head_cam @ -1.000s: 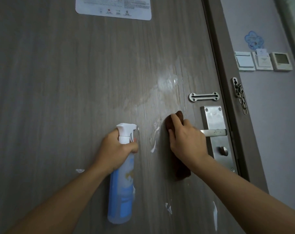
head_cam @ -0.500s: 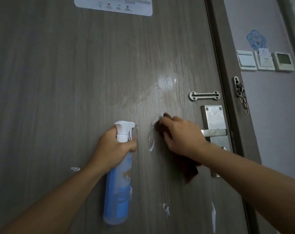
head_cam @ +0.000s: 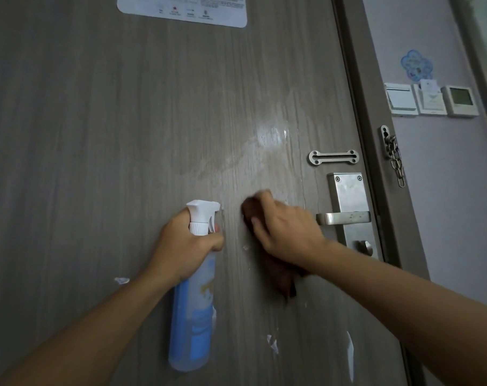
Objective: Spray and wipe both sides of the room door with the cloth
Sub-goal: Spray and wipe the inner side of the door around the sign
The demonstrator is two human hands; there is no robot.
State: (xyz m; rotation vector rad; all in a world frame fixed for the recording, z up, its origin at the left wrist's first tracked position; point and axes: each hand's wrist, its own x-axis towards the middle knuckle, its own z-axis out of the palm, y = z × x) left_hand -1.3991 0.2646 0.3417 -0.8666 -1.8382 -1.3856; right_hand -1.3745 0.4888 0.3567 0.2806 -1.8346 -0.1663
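The right hand [head_cam: 285,232] presses a dark brown cloth [head_cam: 281,274] flat on the grey door [head_cam: 97,135]. Its fingers lie over the top of the cloth and look a bit blurry. Half a second ago the hand sat almost in the same spot; a second ago it was more upright, with fingers pointing up, and now it is turned so the fingers point to the left. The cloth hangs down below the wrist, touching the door.

The left hand [head_cam: 186,246] is wrapped round the neck of a blue spray bottle [head_cam: 193,316] with a white top, one finger by the trigger. It has stayed in nearly the same place in all the pictures. The bottle hangs down in front of the door.

A shiny wet patch [head_cam: 267,140] sits above the cloth, as before. To the right are the metal door handle [head_cam: 342,218] and a chain lock [head_cam: 394,157]. A white notice [head_cam: 181,9] is stuck near the top. Small white scraps [head_cam: 272,342] mark the door lower down.
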